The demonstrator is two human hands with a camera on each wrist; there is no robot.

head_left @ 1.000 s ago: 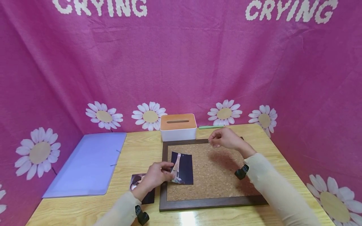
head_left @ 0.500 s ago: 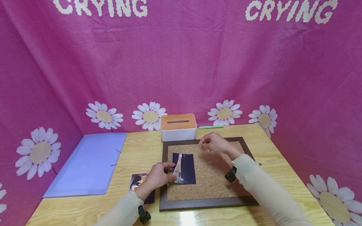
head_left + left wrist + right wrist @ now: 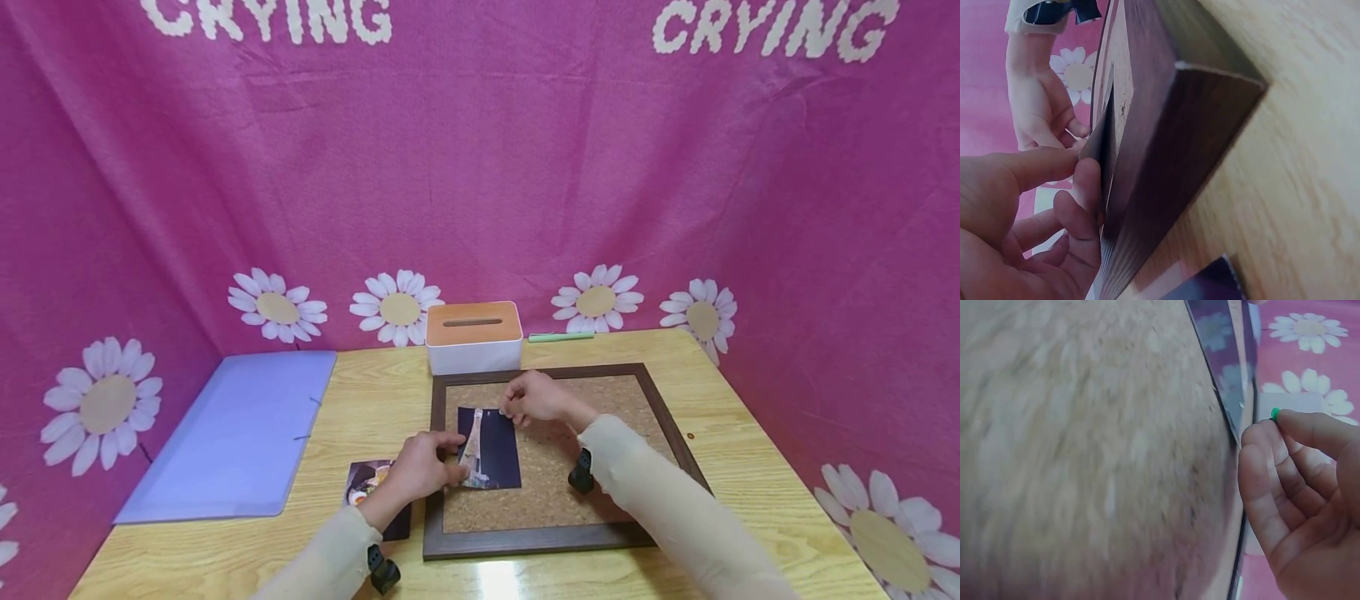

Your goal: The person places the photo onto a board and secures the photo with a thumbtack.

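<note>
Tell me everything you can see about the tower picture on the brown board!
The tower picture is a rectangular sheet, like a photo print, showing a pale tower against a dark background. It looks like glossy paper: the right wrist view shows daisies reflected in it. It sits toward the left of the framed cork board, its left edge lifted and pinched by the left hand. The right hand, holding a small green piece, is at its upper right corner; I can't tell if they touch.

We see the right hand point(image 3: 536, 397) moved from the cork board's point(image 3: 540, 507) one o'clock toward eleven, to the tower photo's point(image 3: 498, 450) one o'clock corner. We find that photo slid slightly toward three o'clock, and a small orange-brown disc point(image 3: 691, 436) uncovered beyond the board's three o'clock.
</note>
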